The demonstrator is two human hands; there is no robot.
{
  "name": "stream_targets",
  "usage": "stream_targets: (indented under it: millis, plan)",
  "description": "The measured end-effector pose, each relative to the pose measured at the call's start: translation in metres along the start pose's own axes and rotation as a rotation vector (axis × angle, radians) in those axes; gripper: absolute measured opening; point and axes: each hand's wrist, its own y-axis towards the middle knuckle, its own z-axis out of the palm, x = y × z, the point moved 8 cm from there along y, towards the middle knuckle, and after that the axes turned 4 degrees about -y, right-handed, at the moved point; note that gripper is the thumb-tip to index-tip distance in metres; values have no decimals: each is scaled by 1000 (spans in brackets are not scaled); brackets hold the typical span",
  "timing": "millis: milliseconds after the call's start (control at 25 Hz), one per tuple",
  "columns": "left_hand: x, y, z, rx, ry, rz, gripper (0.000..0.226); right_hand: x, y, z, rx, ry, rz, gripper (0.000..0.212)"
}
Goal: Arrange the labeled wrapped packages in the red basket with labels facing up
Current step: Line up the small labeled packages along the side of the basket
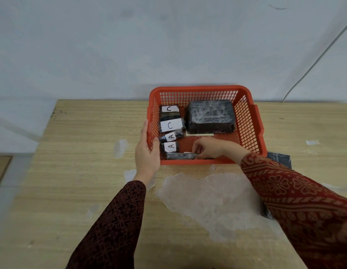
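On the counter, far side: a red plastic lattice basket (250, 121) sits on the pale wood-grain counter (91, 133), close to the grey wall (130, 45).
Basket, left column: four small dark film-wrapped packages lie in a row running from far to near, each with its long axis across the basket and its white label up.
Far package (168, 111): label reads C, seen sideways.
Second package (171, 125): a larger label, also C, touching the first.
Third package (171, 136): label A, tilted a little, its right end raised toward the far side.
Fourth package (170, 146): label A, just beside the third.
Near wall package (180, 156): a long dark wrapped bar lying left to right along the near wall; a sliver of white shows at its upper edge, lettering not readable.
Basket, right half: a large dark rectangular block wrapped in clear film (210, 116), long axis left to right, no label visible on top; a pale card (200, 134) pokes out under its near edge.
Left hand (147, 152): clasps the basket's near-left corner, thumb inside the rim.
Right hand (207, 147): reaches over the near wall, fingertips pinching the right end of the long bar.
Beside the basket, right: a dark plastic piece (279, 159) lies on the counter, partly hidden by the patterned red sleeve (295, 191).
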Motion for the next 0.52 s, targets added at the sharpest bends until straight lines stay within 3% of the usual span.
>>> stream_targets:
  millis: [160,280,360,520]
  plan:
    - [0,0,1,0,-2,0,56,-2,-10,-7,93,-12,6,24]
    - [0,0,2,7,-23,-5,56,-6,-23,-17,77,154,0,20]
    - [1,0,2,11,-36,-10,56,-6,-29,-24,9,329,-11,23]
    - [-1,0,1,9,-34,8,57,1,-34,-44,-272,297,-117,20]
